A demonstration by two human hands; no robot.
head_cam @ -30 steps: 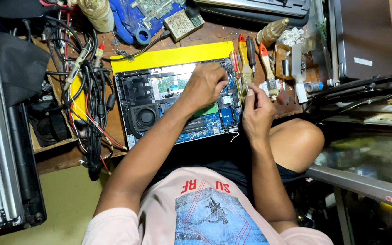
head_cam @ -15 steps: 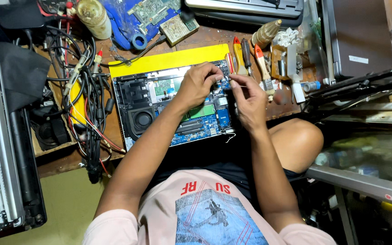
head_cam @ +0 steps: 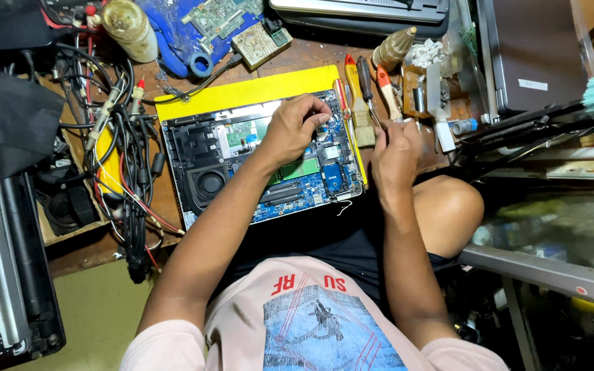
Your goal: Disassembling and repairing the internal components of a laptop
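Squarely at the centre of the workbench [head_cam: 297, 58]: an opened laptop base [head_cam: 262, 154], bottom cover off, long axis running from 9 o'clock to 3 o'clock with a slight tilt, right end lower. Lying on a yellow mat [head_cam: 242, 91] that shows along its far edge and right side. Exposed inside: a blue circuit board, a green memory strip, a round black fan toward 8 o'clock, a black speaker block at the left.

Left hand [head_cam: 295, 127] resting over the board's upper right part, fingers curled narrow with tips pinched together near the top edge; whether anything sits between them, cannot tell. Right hand [head_cam: 397, 148] just off the laptop's right edge at 3 o'clock, fingers closed around a thin tool [head_cam: 374, 118] whose shaft pokes up toward 12 o'clock.

Just beyond that hand, toward 1 o'clock: a red-handled screwdriver [head_cam: 342, 93], a flat brush [head_cam: 360, 117], a dark-handled screwdriver [head_cam: 364, 72] and an orange-handled one [head_cam: 386, 89], all lying side by side pointing roughly 12 to 6. At 9 o'clock, a thick tangle of black cables [head_cam: 128, 158] with red probe leads, crowding the laptop's left side. At 11 o'clock, a loose green circuit board [head_cam: 221, 15] on blue plastic. At 2 o'clock, a closed grey laptop [head_cam: 524, 55].
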